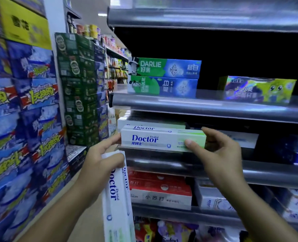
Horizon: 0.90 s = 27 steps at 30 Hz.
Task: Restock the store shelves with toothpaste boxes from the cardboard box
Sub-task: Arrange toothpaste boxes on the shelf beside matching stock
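Lying level at a grey metal shelf (162,164), a white-and-green cardboard toothpaste box (153,139) is pinched by the right grip (219,154) — upright white toothpaste boxes (117,198) are clasped by the left grip (99,163).

Dim aisle, blurred, warped edges.

Darlie boxes (164,76) above Doctor box (162,139)

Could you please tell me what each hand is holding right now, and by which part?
The right hand pinches the horizontal Doctor box at its right end; the left hand grips hanging Doctor boxes by their top ends.
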{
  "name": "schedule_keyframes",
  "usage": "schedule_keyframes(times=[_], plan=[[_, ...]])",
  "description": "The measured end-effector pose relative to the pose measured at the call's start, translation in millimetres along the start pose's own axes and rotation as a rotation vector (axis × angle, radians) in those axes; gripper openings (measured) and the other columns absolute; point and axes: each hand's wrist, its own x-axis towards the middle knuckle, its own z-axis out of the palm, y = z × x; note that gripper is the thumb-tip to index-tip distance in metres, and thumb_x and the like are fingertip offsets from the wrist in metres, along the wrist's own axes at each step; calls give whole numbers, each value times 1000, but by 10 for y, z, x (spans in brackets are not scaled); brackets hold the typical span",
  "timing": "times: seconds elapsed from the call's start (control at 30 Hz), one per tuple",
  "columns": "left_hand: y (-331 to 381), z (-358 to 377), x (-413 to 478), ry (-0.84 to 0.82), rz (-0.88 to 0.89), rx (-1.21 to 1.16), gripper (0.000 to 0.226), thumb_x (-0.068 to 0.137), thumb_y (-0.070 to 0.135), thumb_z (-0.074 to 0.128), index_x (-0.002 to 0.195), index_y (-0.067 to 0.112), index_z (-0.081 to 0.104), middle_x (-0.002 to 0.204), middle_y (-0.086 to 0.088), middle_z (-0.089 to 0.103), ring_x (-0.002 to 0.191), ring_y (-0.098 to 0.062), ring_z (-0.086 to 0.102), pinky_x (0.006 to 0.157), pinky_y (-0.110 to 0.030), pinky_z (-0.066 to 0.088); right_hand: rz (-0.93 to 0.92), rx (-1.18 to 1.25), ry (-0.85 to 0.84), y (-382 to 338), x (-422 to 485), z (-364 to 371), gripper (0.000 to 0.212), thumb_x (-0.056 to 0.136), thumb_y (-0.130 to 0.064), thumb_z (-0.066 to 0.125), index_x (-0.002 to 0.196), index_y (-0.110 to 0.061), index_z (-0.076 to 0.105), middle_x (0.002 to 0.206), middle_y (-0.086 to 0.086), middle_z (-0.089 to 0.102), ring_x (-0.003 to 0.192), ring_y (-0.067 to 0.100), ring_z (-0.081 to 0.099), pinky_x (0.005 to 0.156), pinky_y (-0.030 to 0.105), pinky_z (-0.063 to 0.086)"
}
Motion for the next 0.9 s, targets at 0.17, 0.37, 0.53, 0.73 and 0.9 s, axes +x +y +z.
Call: schedule_keyframes(times=[0.17,0.37,0.53,0.73,0.9], plan=[[-77,-4,222,20,-56,53,69,64,18,60,129,37,69,105,0,80,90,-30,75,74,-41,57,-63,-180,5,151,154,257,35,70,-36,93,95,-38,67,74,-12,69,70,2,65,63,20,51],[-144,-62,280,-16,-91,86,53,67,21,59,110,49,74,100,7,80,77,-17,77,57,-22,56,-53,-336,10,194,160,400,34,72,-48,88,96,-38,66,75,-15,63,74,-2,60,61,18,43],[-187,-74,327,-12,-156,225,47,60,34,63,101,53,73,94,16,79,75,-7,75,62,-27,55,-34,-576,-80,189,118,414,36,80,-55,77,106,-30,69,79,-13,64,80,18,64,66,34,52],[-244,-107,349,-19,-183,285,52,53,41,64,103,49,74,95,15,79,77,-10,76,71,-35,60,-63,-638,-124,139,69,391,37,90,-60,61,104,-26,69,68,-6,61,74,23,62,62,36,48],[-157,-123,324,-33,-244,121,54,61,24,67,113,39,69,96,4,77,72,-15,77,54,-25,56,-101,-797,-207,23,11,326,42,97,-60,50,124,-28,51,84,0,65,85,29,61,66,38,47]])
